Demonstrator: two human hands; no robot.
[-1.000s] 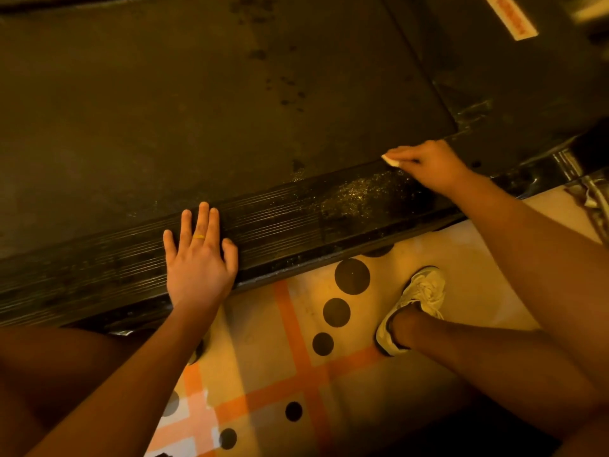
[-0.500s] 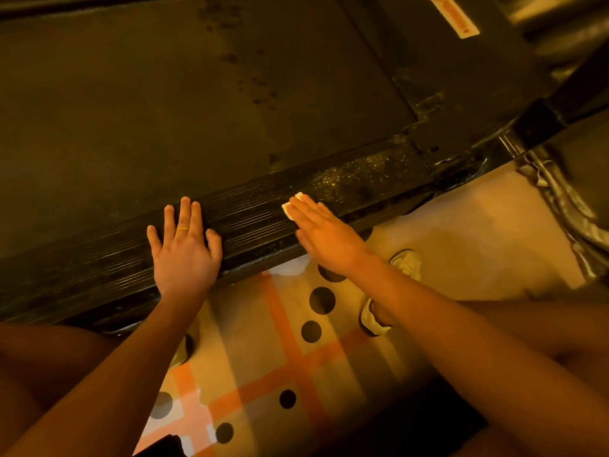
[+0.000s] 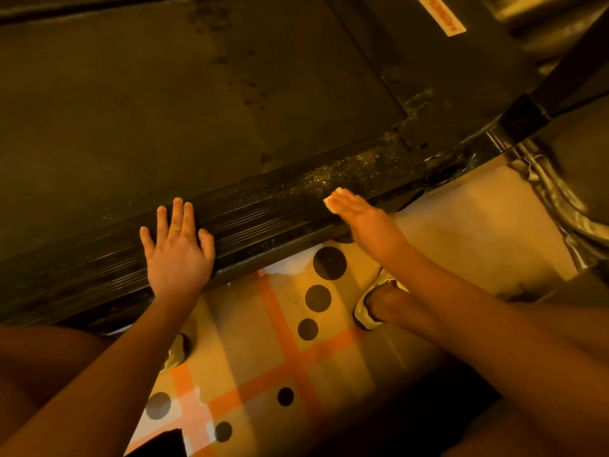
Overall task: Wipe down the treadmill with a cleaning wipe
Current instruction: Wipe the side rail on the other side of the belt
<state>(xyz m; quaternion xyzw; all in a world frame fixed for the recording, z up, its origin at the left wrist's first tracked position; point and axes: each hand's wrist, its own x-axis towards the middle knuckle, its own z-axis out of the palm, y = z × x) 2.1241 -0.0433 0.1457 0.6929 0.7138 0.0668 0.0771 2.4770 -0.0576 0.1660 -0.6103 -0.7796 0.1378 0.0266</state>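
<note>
The treadmill's dark belt (image 3: 197, 110) fills the upper part of the head view. Its ribbed black side rail (image 3: 263, 209) runs diagonally in front of me, with a dusty, speckled patch (image 3: 346, 174) toward the right. My left hand (image 3: 178, 249) lies flat on the rail, fingers spread, a ring on one finger. My right hand (image 3: 369, 225) presses a small white cleaning wipe (image 3: 333, 201) onto the rail with straight fingers, just below the speckled patch. Most of the wipe is hidden under the fingers.
A floor mat (image 3: 290, 341) with orange stripes and black dots lies below the rail. My right foot in a white shoe (image 3: 372, 305) stands on it, my left shoe (image 3: 178, 351) near my left knee. The treadmill's frame upright (image 3: 527, 113) rises at the right, with crinkled dark plastic (image 3: 553, 192) beside it.
My right hand with the wipe swept left along the rail from the speckled patch, then came back to the right. The left hand stayed planted on the rail.
</note>
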